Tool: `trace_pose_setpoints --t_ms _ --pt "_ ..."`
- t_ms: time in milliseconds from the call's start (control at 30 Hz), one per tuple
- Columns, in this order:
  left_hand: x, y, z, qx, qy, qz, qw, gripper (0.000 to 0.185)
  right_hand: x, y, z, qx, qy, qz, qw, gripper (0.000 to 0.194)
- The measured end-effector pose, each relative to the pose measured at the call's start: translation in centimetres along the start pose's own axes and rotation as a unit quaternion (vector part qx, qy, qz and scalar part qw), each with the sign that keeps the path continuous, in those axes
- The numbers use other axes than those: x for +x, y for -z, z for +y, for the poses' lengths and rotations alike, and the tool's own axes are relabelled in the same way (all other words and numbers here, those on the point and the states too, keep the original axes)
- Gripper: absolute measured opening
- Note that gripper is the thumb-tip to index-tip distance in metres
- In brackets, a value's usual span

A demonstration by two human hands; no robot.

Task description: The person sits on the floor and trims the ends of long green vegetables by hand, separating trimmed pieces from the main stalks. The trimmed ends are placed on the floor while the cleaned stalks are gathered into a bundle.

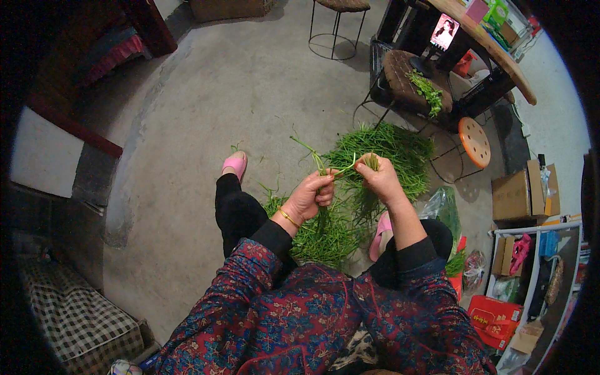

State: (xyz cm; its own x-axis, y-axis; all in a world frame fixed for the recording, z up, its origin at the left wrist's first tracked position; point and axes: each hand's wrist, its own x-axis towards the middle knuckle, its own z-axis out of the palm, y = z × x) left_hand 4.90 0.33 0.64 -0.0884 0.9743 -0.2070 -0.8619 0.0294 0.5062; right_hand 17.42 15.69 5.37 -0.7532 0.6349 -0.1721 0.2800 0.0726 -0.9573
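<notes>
My left hand (313, 194), with a gold bangle at its wrist, is closed on a small bunch of green stems; pale stalks stick up above the fingers and leaves hang below. Close on its right, my right hand (378, 178) grips a thicker bunch of stems, cut ends upward and greens trailing down. One pale stem spans the gap between the two hands. Under and behind my right hand lies a big heap of long thin greens (398, 145) on the floor. A second pile of greens (323, 243) lies between my feet, below my left hand.
A padded stool (393, 75) bears leafy greens (426, 92) and a phone (444, 32) on a stand. An orange-topped stool (474, 142) stands at the right, near a cardboard box (511, 196). A plastic bag of greens (443, 206) lies beside my right leg, by a shelf (535, 229).
</notes>
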Motion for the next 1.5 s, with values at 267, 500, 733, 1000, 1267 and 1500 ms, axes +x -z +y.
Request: trace_pose_setpoints --t_ms 267,500,733,1000,1267,1500 --pt "0.1 0.0 0.1 0.043 0.001 0.023 0.999 0.015 0.2 0.0 0.3 -0.006 0.042 0.045 0.998 0.009" --pt "0.1 0.2 0.4 0.057 -0.045 0.065 0.995 0.01 0.1 2.0 -1.0 0.139 0.011 0.086 0.986 0.012" --pt "0.2 1.9 1.6 0.035 -0.118 0.137 0.983 0.013 -0.2 4.2 -2.3 0.218 0.028 0.117 0.968 0.013" --pt "0.8 5.6 2.2 -0.023 -0.167 0.23 0.959 0.021 -1.5 3.1 -3.4 0.163 -0.01 -0.032 0.986 0.013" --pt "0.7 6.9 3.5 -0.054 -0.2 0.262 0.943 0.021 -2.4 4.0 -5.1 0.227 -0.039 -0.093 0.969 0.011" --pt "0.5 3.3 2.5 0.038 -0.196 0.182 0.963 0.016 -2.2 -0.7 -3.6 0.116 -0.105 -0.068 0.985 0.028"
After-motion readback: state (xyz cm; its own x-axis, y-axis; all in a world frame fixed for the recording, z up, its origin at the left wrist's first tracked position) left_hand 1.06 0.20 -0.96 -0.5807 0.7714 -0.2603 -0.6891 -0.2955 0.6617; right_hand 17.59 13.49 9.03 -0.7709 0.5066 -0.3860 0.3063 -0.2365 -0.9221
